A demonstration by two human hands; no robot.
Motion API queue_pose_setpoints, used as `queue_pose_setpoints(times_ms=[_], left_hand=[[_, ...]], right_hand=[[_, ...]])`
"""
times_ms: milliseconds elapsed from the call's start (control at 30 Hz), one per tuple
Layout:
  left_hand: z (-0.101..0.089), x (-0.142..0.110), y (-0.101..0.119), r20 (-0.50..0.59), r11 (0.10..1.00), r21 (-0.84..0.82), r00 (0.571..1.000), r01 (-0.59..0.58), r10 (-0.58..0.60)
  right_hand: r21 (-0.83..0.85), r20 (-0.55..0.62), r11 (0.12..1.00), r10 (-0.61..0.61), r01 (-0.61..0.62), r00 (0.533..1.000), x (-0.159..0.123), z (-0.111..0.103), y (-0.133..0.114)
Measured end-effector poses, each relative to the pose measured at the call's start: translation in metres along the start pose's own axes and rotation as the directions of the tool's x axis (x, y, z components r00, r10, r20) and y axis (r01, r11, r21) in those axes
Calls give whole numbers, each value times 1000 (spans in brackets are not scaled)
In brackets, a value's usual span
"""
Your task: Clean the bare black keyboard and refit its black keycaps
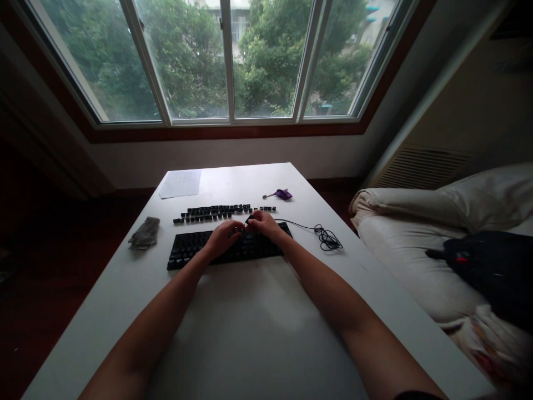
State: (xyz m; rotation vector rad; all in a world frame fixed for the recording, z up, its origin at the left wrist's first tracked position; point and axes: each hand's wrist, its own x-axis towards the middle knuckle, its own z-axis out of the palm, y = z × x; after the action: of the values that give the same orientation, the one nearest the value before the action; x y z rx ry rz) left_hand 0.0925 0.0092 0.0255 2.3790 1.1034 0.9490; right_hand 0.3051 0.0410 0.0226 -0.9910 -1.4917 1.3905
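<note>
A black keyboard (189, 250) lies on the white table in front of me, with both my hands over its middle and right part. My right hand (263, 223) pinches a small black keycap (250, 219) just above the keys. Beside it, my left hand (225, 234) has its fingers bent together close to the right fingertips; whatever they grip is too small to make out. Behind the keyboard, loose black keycaps (216, 212) are laid out in rows. The keyboard's black cable (328, 239) runs to the right and ends in a loose coil.
A grey cloth (145, 233) lies on the table's left side. Farther back are a sheet of paper (181, 184) and a purple brush-like tool (283, 194). Right of the white table (250, 328) stands a pale sofa (400, 250) with a dark bag (491, 266). A window is ahead.
</note>
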Motion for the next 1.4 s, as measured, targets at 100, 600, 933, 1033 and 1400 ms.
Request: queue_pose_setpoints(times_ms=[100, 600, 933, 1033, 1400], left_hand=[[-2, 0, 7, 89, 991, 121, 995, -56, 45], [1, 5, 16, -40, 988, 141, 997, -66, 72], [-4, 49, -28, -97, 884, 451, 991, 123, -88], [-1, 62, -35, -77, 854, 503, 991, 133, -109], [12, 76, -57, -48, 787, 597, 986, 159, -163]], right_hand=[[-56, -7, 998, -2, 1, 1000, -1, -1, -2], [23, -105, 984, 179, -177, 978, 2, -9, -1], [30, -129, 990, 139, -136, 982, 3, -9, 8], [30, -121, 990, 141, -139, 983, 5, -11, 11], [16, -113, 986, 165, -164, 980, 5, -12, 8]])
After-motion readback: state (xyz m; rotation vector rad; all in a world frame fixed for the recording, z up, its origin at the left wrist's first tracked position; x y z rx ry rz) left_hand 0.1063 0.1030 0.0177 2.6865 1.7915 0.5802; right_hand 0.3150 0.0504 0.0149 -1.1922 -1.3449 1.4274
